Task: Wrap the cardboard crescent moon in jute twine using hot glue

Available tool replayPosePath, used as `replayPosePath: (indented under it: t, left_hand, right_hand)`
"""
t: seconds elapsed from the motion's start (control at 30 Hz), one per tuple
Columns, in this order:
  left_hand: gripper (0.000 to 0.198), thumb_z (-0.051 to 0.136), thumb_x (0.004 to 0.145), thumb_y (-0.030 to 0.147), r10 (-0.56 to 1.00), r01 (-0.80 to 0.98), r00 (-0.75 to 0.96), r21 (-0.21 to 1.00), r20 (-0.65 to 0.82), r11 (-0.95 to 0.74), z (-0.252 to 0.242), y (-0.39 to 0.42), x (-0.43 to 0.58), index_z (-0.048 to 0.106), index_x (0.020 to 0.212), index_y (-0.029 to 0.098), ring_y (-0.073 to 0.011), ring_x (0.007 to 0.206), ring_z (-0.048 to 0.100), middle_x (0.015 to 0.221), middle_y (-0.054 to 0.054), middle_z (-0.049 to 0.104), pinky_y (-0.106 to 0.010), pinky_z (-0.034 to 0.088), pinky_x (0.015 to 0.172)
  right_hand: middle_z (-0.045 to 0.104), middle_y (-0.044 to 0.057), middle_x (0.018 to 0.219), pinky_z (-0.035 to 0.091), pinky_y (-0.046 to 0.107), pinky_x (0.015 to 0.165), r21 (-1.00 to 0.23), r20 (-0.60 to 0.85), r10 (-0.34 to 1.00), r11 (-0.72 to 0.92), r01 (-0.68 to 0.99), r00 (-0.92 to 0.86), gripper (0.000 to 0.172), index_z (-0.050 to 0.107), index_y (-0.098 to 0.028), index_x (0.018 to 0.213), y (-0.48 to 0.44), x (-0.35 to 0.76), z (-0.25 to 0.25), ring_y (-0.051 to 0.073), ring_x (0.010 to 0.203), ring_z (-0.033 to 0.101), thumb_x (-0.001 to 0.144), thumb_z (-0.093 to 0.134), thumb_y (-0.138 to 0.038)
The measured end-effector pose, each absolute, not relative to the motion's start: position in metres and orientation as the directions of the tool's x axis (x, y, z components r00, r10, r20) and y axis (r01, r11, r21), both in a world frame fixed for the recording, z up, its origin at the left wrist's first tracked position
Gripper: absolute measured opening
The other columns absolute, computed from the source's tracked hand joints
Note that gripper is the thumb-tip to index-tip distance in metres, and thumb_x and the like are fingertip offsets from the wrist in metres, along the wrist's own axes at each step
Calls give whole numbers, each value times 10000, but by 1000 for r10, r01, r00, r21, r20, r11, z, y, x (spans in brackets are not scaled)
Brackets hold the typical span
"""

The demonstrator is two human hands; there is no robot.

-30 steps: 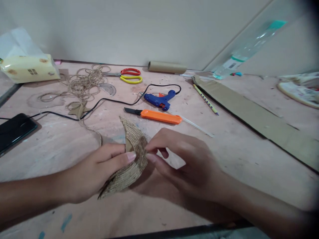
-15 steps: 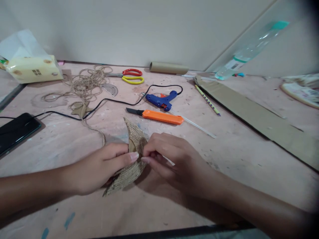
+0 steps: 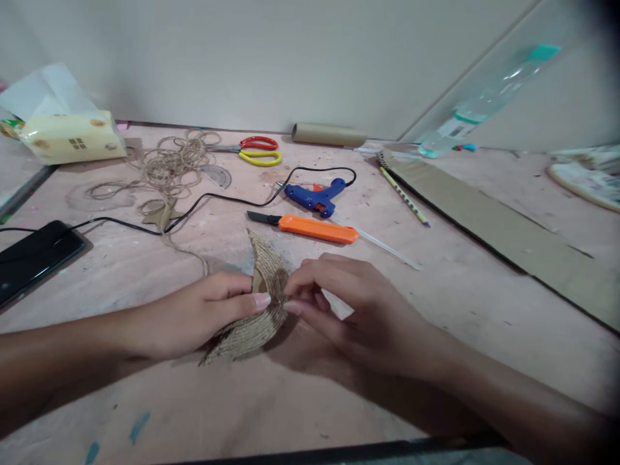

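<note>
A crescent-shaped cardboard piece wrapped in rows of jute twine (image 3: 267, 258) is held just above the table, its points toward the upper and lower left. My left hand (image 3: 217, 303) grips it from the inner curve, thumb on top, other fingers mostly hidden beneath. At the outer curve, my right hand (image 3: 339, 297) pinches a short bit of twine between thumb and forefinger. A loose strand (image 3: 191, 254) runs from my left hand back to a tangled heap of twine (image 3: 174, 161). A small cardboard star (image 3: 157, 213) lies under that strand.
Beyond my hands lie an orange utility knife (image 3: 317, 229), blade out, and a blue glue gun (image 3: 314, 197) with a black cord. Scissors (image 3: 261, 155), a phone (image 3: 39, 258), tissues (image 3: 77, 139), a cardboard tube (image 3: 329, 134), a pencil (image 3: 405, 197), a cardboard strip (image 3: 504, 226) and a bottle (image 3: 484, 106) surround them.
The crescent has tilted slightly, its lower tip rising a little in view. My right fingers have shifted slightly right and up at the outer edge. My left hand keeps its grip.
</note>
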State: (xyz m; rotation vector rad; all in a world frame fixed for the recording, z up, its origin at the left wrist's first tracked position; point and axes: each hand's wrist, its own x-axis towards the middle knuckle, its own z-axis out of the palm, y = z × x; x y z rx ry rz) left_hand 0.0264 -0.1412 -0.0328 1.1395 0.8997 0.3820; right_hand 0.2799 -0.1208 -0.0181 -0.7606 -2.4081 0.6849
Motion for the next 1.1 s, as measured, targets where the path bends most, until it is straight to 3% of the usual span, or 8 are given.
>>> replayPosePath:
  t: [0.23, 0.37, 0.5, 0.6, 0.73, 0.9, 1.1]
  left_hand:
    - [527, 670, 986, 712, 711, 285, 579, 916, -399, 282, -32, -140, 27, 621, 878, 198, -175, 777, 488, 808, 30, 512, -278, 421, 674]
    - [440, 649, 1002, 618, 695, 262, 606, 922, -387, 284, -31, -141, 26, 635, 915, 187, -174, 809, 501, 864, 12, 557, -283, 434, 723]
    - [377, 597, 1010, 560, 673, 237, 640, 929, -370, 285, -30, -138, 25, 647, 977, 188, -195, 874, 555, 925, -7, 605, -315, 483, 830]
    - [352, 591, 1027, 536, 659, 231, 667, 938, -347, 260, -30, -138, 24, 625, 934, 198, -208, 923, 561, 933, -10, 602, -328, 490, 888]
    - [394, 589, 1060, 578, 666, 204, 680, 951, -307, 230, -31, -141, 25, 633, 943, 204, -203, 916, 529, 923, 2, 578, -324, 471, 897]
    - [494, 581, 1091, 663, 652, 169, 698, 953, -296, 252, -31, -140, 25, 665, 946, 198, -238, 1039, 596, 1046, -39, 679, -349, 488, 978]
    - [529, 620, 1091, 692, 634, 159, 698, 936, -332, 315, -27, -136, 22, 743, 961, 194, -242, 1066, 616, 1033, -33, 717, -353, 504, 1032]
  right_hand:
    - [669, -35, 731, 420, 267, 666, -504, 359, 570, 785, 361, -739, 158, 679, -216, 955, -122, 277, -32, 139, 683, 585, 1045, 699, -89]
    - [630, -48, 711, 431, 245, 652, -519, 369, 544, 793, 319, -753, 175, 633, -223, 934, -119, 278, -30, 128, 669, 575, 1035, 660, -83]
    - [660, -43, 799, 466, 218, 647, -537, 420, 559, 788, 301, -715, 195, 593, -238, 980, -115, 282, -25, 113, 683, 600, 1032, 641, -56]
    - [724, -12, 923, 528, 228, 741, -546, 444, 538, 796, 260, -716, 210, 623, -240, 1082, -114, 284, -28, 127, 799, 674, 1071, 602, -31]
    - [731, 32, 1068, 536, 245, 788, -551, 426, 477, 811, 197, -769, 119, 666, -232, 1155, -115, 284, -36, 137, 906, 684, 1126, 633, -121]
    - [660, 0, 974, 494, 227, 729, -575, 446, 487, 799, 177, -751, 119, 630, -222, 1087, -116, 285, -43, 113, 823, 598, 1158, 585, -137]
    - [679, 9, 965, 520, 240, 739, -622, 444, 486, 772, 131, -753, 102, 644, -210, 1091, -115, 282, -45, 115, 820, 621, 1142, 602, -133]
